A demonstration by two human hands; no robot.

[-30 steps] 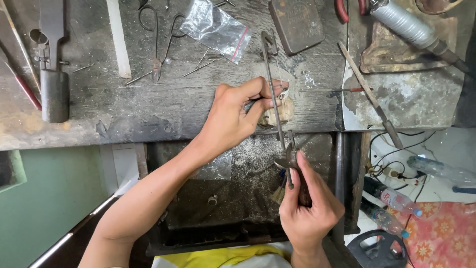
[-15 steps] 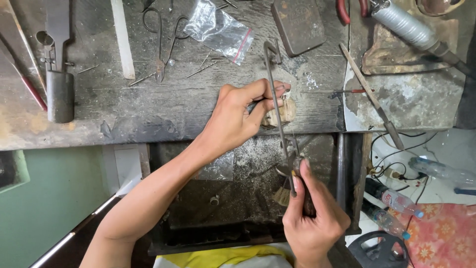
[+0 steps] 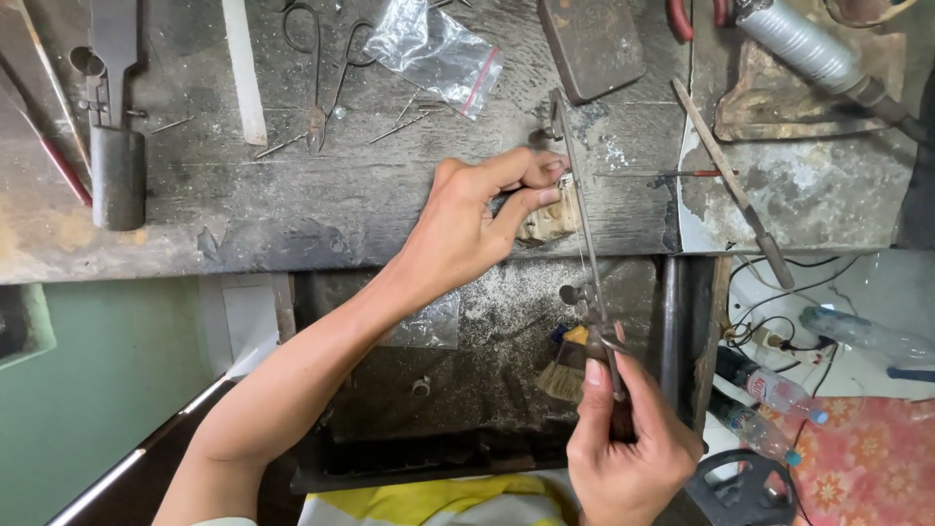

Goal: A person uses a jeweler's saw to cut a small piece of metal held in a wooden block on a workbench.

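Gripping the dark handle of a thin metal jeweller's saw frame point(image 3: 577, 209), the right hand point(image 3: 623, 443) sits low in the view, its fingers point(image 3: 596, 390) wrapped closed around the handle with the thumb laid along it. The frame runs up and away from that hand, across the front edge of the scarred grey wooden counter point(image 3: 292, 205), with its far end near a dark flat metal block point(image 3: 591, 44).

The left hand point(image 3: 467, 229) reaches in from the lower left with a bare forearm. Its fingers point(image 3: 521, 166) are curled nearly closed, thumb and fingertips pinched together on something small at a pale, worn wooden peg point(image 3: 550, 222) that juts from the counter's edge; what they pinch is too small to make out. The saw's blade passes just beside those fingertips and the peg.

Below the counter a dark metal tray point(image 3: 487, 360) dusted with fine filings holds a small brush with a tan bristle head point(image 3: 568, 365), just left of the saw handle. On the counter lie a crumpled clear plastic bag point(image 3: 433, 54), thin steel scissors point(image 3: 317, 78), a white flat strip point(image 3: 243, 68) and a long slim file point(image 3: 730, 190). Clear plastic bottles point(image 3: 769, 390) lie on the floor at the right.
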